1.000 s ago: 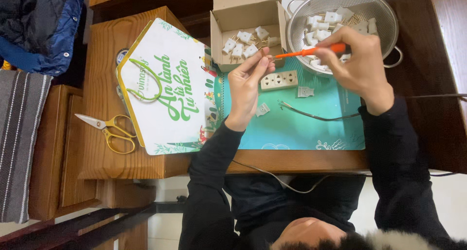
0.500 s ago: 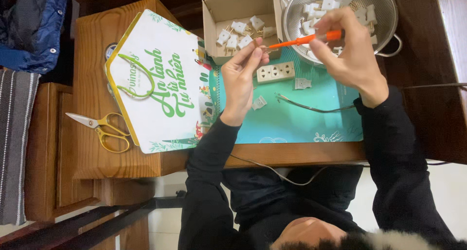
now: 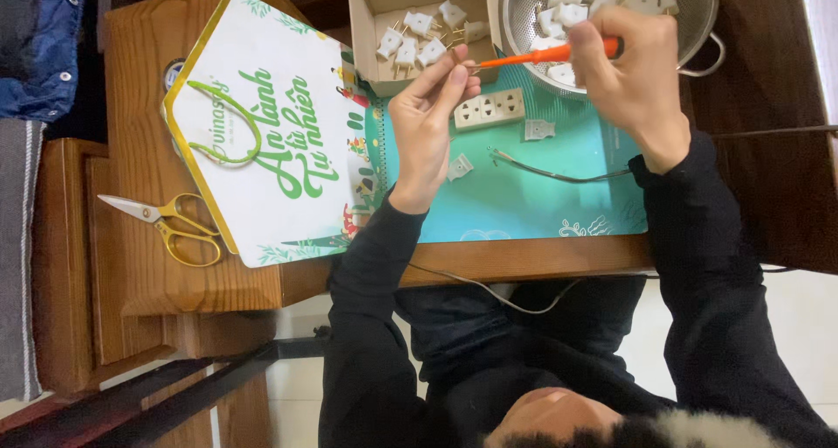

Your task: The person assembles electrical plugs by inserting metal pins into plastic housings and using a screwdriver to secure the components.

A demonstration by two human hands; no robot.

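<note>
Your left hand [image 3: 425, 121] pinches a tiny part, just beside the box [image 3: 375, 38]. Your right hand [image 3: 633, 68] grips the screwdriver [image 3: 541, 56], its tip at that part. Push crooked and the tip may slip and poke your fingers [image 3: 454, 68], or the part drops.

Orange screwdriver [image 3: 546, 55], white plugs [image 3: 419, 38], teal mat [image 3: 524, 195], yellow scissors [image 3: 166, 225], brown desk [image 3: 524, 256], white-and-green leafy sign [image 3: 262, 134]

A home workspace: wooden desk [image 3: 524, 260], scissors [image 3: 166, 225], cardboard box [image 3: 384, 29] of white plugs [image 3: 419, 38].
</note>
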